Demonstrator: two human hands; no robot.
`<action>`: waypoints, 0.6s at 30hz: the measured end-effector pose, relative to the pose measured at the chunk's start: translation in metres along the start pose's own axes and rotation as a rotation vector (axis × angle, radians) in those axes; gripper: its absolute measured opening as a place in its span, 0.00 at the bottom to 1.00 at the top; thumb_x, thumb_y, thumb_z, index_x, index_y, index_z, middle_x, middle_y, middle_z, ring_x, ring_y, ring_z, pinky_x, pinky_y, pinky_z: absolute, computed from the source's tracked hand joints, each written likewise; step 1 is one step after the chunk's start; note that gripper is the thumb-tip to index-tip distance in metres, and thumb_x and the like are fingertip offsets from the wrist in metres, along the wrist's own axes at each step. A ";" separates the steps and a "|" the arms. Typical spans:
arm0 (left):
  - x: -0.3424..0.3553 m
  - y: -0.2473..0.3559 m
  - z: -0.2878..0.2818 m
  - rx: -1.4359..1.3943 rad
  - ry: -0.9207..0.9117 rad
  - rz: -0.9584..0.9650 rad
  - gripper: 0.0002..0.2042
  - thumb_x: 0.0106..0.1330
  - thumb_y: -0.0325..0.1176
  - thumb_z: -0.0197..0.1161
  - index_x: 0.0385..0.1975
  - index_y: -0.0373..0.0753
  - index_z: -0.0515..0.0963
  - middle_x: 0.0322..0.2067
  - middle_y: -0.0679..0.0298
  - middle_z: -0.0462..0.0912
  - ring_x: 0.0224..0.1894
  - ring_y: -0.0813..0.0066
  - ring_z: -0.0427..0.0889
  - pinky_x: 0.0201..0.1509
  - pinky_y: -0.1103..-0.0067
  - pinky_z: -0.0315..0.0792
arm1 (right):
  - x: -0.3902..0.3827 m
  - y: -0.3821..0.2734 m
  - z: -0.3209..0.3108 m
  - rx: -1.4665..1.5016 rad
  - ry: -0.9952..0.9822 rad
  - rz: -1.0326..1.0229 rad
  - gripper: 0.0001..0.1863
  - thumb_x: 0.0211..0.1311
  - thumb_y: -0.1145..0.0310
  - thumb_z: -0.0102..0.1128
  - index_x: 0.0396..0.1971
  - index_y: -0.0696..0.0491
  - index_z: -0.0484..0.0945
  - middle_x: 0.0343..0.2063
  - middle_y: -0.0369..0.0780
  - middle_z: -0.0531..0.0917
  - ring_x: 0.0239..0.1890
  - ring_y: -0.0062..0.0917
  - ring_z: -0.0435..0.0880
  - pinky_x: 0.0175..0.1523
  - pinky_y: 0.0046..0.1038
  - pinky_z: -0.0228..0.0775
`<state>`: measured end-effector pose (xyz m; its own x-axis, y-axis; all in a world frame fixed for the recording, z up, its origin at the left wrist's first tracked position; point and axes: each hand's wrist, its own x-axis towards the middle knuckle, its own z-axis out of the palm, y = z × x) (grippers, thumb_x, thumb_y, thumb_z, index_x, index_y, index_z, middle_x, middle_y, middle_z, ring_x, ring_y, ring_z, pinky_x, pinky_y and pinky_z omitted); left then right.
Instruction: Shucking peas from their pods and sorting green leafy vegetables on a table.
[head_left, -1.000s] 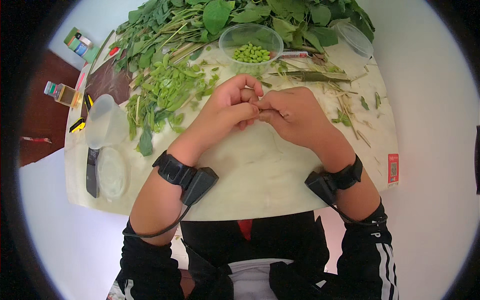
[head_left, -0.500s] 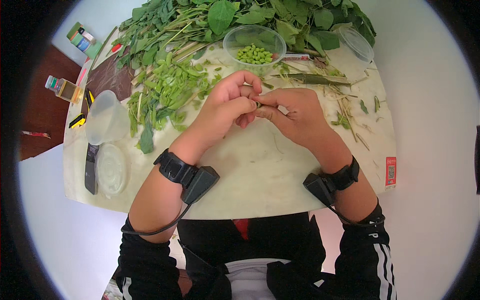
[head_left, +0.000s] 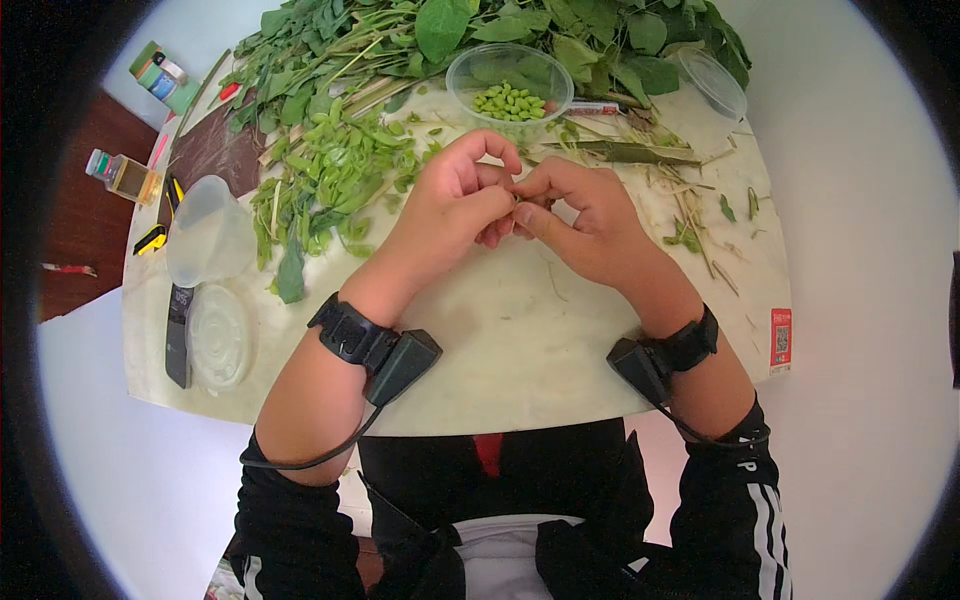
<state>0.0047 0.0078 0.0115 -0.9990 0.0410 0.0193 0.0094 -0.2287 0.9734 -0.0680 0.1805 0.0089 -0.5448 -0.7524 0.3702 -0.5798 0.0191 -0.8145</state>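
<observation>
Above the middle of the table, my left hand (head_left: 450, 200) and my right hand (head_left: 590, 225) meet at the fingertips. Both are closed in a pinch on one small green bean pod (head_left: 517, 200), mostly hidden by the fingers. Just beyond them stands a clear plastic bowl (head_left: 452, 92) with several shelled green beans (head_left: 509, 102) in it. To the left of my left hand lies a heap of green bean pods (head_left: 350, 165). Each wrist wears a black strap with a box and cable.
Leafy bean stalks (head_left: 440, 30) fill the table's far side. At left are a clear tub (head_left: 210, 235), a lid (head_left: 220, 337), a dark phone-like device (head_left: 178, 337), a yellow-black cutter (head_left: 151, 240) and a bottle (head_left: 132, 180). Another lid (head_left: 715, 84) rests far right, above scattered stems (head_left: 695, 220).
My right thumb and fingers have shifted slightly around the pod, and less green shows between the fingertips. Both hands stay together in nearly the same place.
</observation>
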 end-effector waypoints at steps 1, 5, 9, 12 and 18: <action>0.000 -0.001 -0.002 0.013 -0.016 -0.004 0.09 0.60 0.24 0.53 0.40 0.40 0.68 0.22 0.69 0.76 0.22 0.86 0.72 0.23 0.88 0.64 | 0.000 0.001 0.001 0.015 0.002 -0.007 0.08 0.57 0.72 0.63 0.35 0.57 0.77 0.23 0.41 0.83 0.23 0.24 0.82 0.30 0.25 0.72; 0.000 0.000 0.001 0.042 -0.030 -0.007 0.09 0.60 0.24 0.53 0.39 0.40 0.68 0.23 0.69 0.77 0.21 0.86 0.73 0.23 0.87 0.65 | -0.001 0.002 0.000 -0.048 0.011 -0.064 0.08 0.56 0.74 0.59 0.36 0.58 0.75 0.22 0.42 0.83 0.22 0.24 0.82 0.29 0.24 0.72; 0.002 0.000 0.001 0.033 -0.059 -0.006 0.09 0.59 0.24 0.52 0.40 0.40 0.68 0.23 0.68 0.78 0.21 0.86 0.73 0.23 0.87 0.65 | -0.002 0.002 0.000 -0.015 0.011 -0.033 0.09 0.56 0.75 0.58 0.38 0.57 0.74 0.21 0.42 0.83 0.20 0.25 0.81 0.27 0.25 0.70; 0.001 -0.002 0.001 0.007 -0.035 -0.027 0.10 0.59 0.23 0.52 0.40 0.40 0.68 0.24 0.68 0.78 0.21 0.86 0.73 0.22 0.87 0.65 | -0.001 0.001 0.000 -0.075 -0.012 -0.060 0.10 0.56 0.75 0.57 0.39 0.56 0.73 0.20 0.42 0.82 0.18 0.26 0.79 0.24 0.26 0.67; 0.002 -0.001 -0.002 -0.005 -0.038 -0.033 0.09 0.62 0.26 0.52 0.41 0.39 0.68 0.23 0.68 0.78 0.21 0.85 0.74 0.21 0.87 0.65 | 0.000 0.000 0.004 -0.110 0.037 -0.079 0.10 0.56 0.75 0.56 0.39 0.54 0.73 0.15 0.41 0.78 0.15 0.26 0.75 0.23 0.26 0.64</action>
<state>0.0022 0.0066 0.0101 -0.9963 0.0855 -0.0038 -0.0236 -0.2320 0.9724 -0.0660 0.1778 0.0073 -0.5159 -0.7296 0.4490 -0.6834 0.0345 -0.7292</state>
